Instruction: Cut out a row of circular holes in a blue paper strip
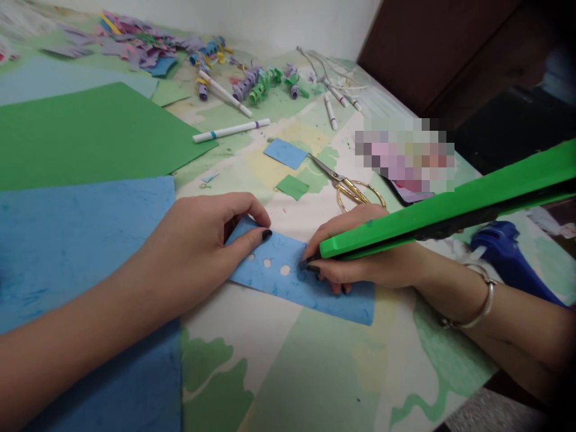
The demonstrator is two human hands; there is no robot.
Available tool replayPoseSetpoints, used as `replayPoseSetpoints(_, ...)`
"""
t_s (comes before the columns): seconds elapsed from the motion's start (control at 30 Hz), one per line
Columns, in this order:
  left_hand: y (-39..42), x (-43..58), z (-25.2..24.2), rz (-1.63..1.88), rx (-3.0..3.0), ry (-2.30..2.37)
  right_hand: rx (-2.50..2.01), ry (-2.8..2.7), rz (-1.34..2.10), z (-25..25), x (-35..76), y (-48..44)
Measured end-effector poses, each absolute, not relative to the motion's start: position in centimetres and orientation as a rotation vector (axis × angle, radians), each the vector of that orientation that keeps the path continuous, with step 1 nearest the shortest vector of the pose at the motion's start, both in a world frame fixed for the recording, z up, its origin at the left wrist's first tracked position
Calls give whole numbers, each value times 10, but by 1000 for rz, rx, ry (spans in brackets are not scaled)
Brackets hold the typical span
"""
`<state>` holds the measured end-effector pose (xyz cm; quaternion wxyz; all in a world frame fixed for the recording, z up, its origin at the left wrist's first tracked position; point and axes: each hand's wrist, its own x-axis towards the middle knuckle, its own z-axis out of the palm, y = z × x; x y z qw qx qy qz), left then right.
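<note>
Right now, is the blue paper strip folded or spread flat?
Spread flat: the blue paper strip lies on the table, left hand holding one end, right hand pressing a long green tool onto it.

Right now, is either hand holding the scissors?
No, scissors lie on the table; right hand grips a green tool, left hand a blue paper strip.

A home craft table [315, 372]: coloured paper sheets [90, 132], scissors [346, 183], paper scraps [135, 45].
</note>
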<state>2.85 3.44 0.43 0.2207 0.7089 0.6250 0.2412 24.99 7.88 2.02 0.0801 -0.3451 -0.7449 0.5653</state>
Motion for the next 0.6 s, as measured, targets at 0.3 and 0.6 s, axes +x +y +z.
replayPoseSetpoints(0.3, 35, 30, 6, 656, 1955, 1728, -1052, -2252, 1660, 22, 250, 79)
replayPoseSetpoints(0.6, 29, 31, 10, 621, 1923, 1769, -974, -2492, 1250, 21, 250, 76)
